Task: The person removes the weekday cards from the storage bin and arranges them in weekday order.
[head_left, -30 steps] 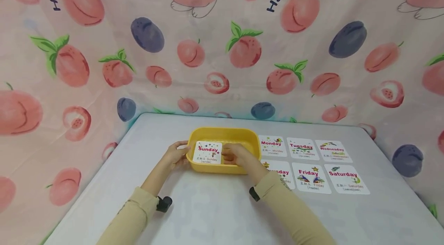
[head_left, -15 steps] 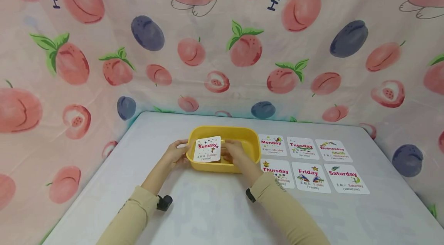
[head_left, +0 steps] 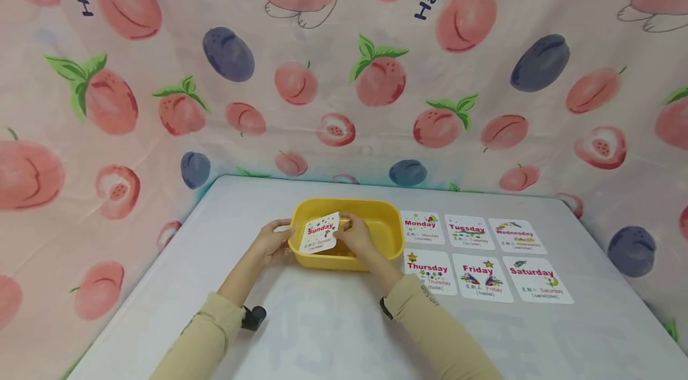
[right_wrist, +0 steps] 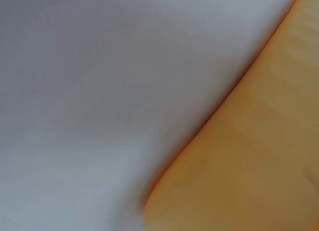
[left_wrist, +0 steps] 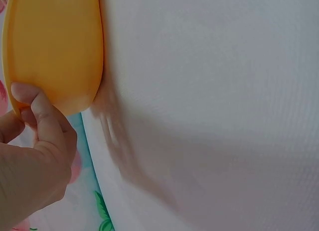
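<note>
A yellow plastic basin [head_left: 322,261] sits toward the back of the table. At its left end my left hand [head_left: 273,241] pinches the rim between thumb and fingers, as the left wrist view shows on the basin wall [left_wrist: 55,47]. My right hand [head_left: 355,238] reaches over the basin's front side. Between its thumb and fingers it holds the right edge of a white "Sunday" card [head_left: 318,235], which is tilted, face toward me, within the basin's outline. Only the basin's outer side [right_wrist: 239,156] and tabletop appear in the right wrist view; the hand is out of that frame.
Right of the basin, two rows of weekday cards lie flat: Monday [head_left: 421,228], Tuesday [head_left: 469,232] and Wednesday [head_left: 517,236] behind, Thursday [head_left: 430,272], Friday [head_left: 482,277] and Saturday [head_left: 537,279] in front. A fruit-patterned cloth [head_left: 344,69] hangs behind the white table [head_left: 322,326].
The Sunday card has turned and tilted, its right edge rising. My right hand has shifted left and its fingers have closed on the card's edge. The left hand stays on the basin rim.
</note>
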{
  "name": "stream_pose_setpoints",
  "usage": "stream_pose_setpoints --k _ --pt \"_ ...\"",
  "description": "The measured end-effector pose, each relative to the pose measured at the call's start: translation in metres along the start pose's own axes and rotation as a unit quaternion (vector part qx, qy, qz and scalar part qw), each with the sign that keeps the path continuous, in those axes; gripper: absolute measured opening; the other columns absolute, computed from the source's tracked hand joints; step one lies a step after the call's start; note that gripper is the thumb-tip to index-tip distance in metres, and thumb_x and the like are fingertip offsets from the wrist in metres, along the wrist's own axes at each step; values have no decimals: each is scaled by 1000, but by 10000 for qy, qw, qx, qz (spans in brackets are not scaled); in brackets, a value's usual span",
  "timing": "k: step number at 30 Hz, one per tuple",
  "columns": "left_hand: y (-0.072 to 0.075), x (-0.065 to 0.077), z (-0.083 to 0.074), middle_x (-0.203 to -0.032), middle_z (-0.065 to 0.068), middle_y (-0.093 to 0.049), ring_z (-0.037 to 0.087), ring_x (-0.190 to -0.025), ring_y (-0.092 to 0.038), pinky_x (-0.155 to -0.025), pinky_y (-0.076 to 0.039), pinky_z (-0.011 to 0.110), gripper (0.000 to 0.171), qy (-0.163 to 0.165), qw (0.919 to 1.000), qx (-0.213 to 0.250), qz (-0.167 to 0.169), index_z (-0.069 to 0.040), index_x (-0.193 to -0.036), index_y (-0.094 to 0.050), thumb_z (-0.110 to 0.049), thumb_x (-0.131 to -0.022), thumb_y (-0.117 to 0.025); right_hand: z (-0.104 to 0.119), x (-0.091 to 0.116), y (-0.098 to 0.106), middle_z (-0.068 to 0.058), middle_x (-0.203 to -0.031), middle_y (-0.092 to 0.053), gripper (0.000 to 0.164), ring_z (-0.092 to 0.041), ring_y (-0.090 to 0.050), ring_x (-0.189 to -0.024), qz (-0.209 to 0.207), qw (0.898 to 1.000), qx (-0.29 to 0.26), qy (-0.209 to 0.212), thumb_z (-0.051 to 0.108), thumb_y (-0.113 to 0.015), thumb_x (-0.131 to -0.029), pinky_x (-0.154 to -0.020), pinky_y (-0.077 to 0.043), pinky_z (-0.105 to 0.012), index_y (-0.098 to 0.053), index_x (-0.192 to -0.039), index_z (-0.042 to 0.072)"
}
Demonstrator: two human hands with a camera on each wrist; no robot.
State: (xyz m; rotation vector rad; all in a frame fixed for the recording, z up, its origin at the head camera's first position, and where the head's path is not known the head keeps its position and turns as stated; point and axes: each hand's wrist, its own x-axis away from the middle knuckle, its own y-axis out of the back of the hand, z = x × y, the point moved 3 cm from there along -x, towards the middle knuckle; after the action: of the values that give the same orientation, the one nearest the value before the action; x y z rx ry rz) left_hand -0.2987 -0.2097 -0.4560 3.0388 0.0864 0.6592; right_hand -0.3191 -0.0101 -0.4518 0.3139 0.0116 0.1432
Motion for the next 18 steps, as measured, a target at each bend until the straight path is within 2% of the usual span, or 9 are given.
stream_pose_setpoints --k 6,11,18 --pt "-3 1 -2 -100 12 -53 7 -61 -55 -50 -46 16 43 -12 10000 78 46 -5 -139 -38 -9 -98 -49 -1 -2 1 -6 -73 -54 52 -12 -44 -59 15 9995 328 -22 -5 -64 -81 -53 -39 -16 -49 -132 -1" --pt "-4 2 -2 -98 10 -53 8 -62 -54 -52 -47 17 43 10 9999 100 50 -4 -139 -39 -9 -97 -49 -1 -2 2 -7 -75 -52 53 -13 -44 -59 18 9993 367 -1 -8 -59 -82 -51 -39 -16 -46 -133 -1" --pt "-1 3 -1 -95 7 -51 8 -64 -53 -55 -49 18 43 -4 10000 10 -23 -4 -138 -39 -9 -97 -50 3 0 2 -12 -86 -51 69 -17 -45 -70 -105 9995 289 33 -15 -52 -79 -54 -40 -17 -35 -143 2"
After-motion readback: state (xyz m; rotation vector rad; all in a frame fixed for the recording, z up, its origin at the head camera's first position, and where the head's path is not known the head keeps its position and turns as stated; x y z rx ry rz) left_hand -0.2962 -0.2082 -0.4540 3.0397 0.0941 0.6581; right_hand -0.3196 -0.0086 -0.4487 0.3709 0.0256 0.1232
